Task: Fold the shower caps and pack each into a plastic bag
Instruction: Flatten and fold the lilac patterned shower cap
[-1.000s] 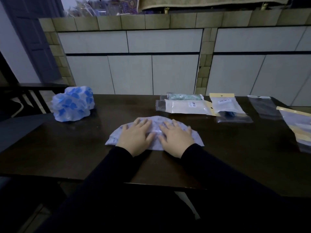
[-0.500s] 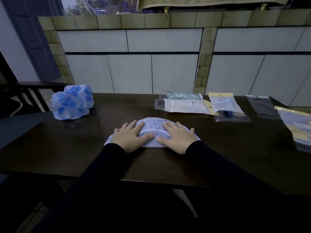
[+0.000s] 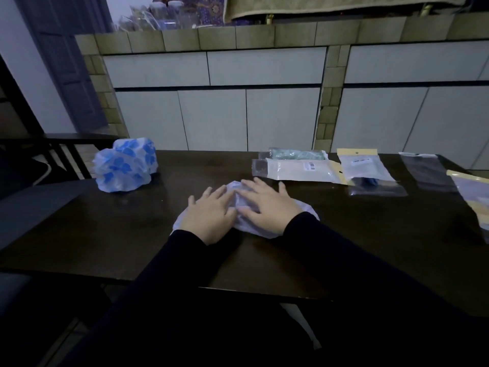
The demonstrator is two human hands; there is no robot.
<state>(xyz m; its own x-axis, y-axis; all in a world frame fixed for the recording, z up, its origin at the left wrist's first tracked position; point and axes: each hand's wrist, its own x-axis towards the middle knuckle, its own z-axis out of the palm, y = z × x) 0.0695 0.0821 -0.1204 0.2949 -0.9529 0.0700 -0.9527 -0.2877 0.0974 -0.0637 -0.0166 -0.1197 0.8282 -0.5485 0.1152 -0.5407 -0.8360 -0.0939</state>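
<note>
Both hands lie flat, fingers straight, pressing the pale crinkled plastic shower cap [image 3: 247, 221] at the near middle of the dark wooden table [image 3: 105, 229]. The left hand [image 3: 209, 215] and right hand [image 3: 267, 205] now sit closer together than half a second ago, nearly touching, and less of the cap shows between them. The puffy blue-spotted shower cap [image 3: 124, 165] stays at the far left; the clear plastic bags [image 3: 299, 169] stay behind.
</note>
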